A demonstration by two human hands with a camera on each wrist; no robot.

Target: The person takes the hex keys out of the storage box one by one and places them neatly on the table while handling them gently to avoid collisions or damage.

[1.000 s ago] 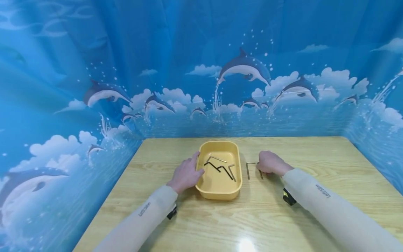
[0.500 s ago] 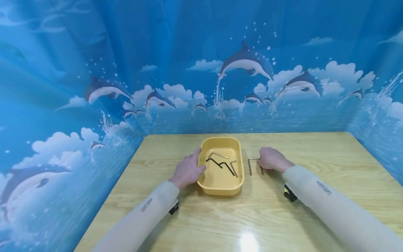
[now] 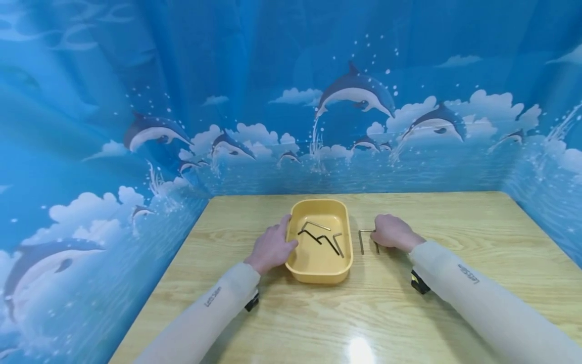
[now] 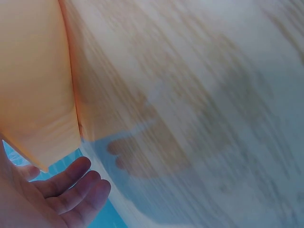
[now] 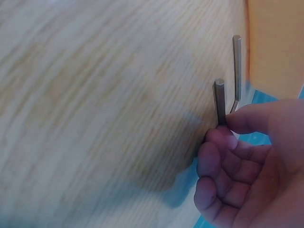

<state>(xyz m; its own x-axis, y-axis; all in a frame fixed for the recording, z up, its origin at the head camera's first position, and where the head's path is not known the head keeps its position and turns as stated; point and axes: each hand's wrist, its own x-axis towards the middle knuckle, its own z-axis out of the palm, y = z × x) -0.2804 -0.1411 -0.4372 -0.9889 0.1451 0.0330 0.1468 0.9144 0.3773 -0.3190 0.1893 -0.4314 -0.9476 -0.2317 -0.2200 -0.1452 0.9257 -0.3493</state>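
My left hand (image 3: pixel 271 246) grips the left rim of a yellow plastic tray (image 3: pixel 318 278), its thumb over the edge. In the left wrist view, several fingers of that hand hang loosely beside the tray wall (image 4: pixel 38 85). Inside the tray lie two black hex keys (image 3: pixel 330 244) and two metallic ones, including a short hex key (image 3: pixel 338 244). To the tray's right, my right hand (image 3: pixel 393 233) pinches another hex key (image 5: pixel 220 102) between thumb and index finger, low at the tabletop; its bent end is hidden. A loose metallic hex key (image 3: pixel 361 242) lies between that hand and the tray.
The light wood table (image 3: pixel 291 323) ends at a blue curtain (image 3: pixel 282 65) printed with dolphins, behind and on both sides. Both forearms reach in from the front, in pale sleeves (image 3: pixel 482 288), each with a dark device at the wrist.
The head view has tilted slightly, so the scene sits a little higher than a second ago. Both hands stay almost where they were, the right at the same hex key.
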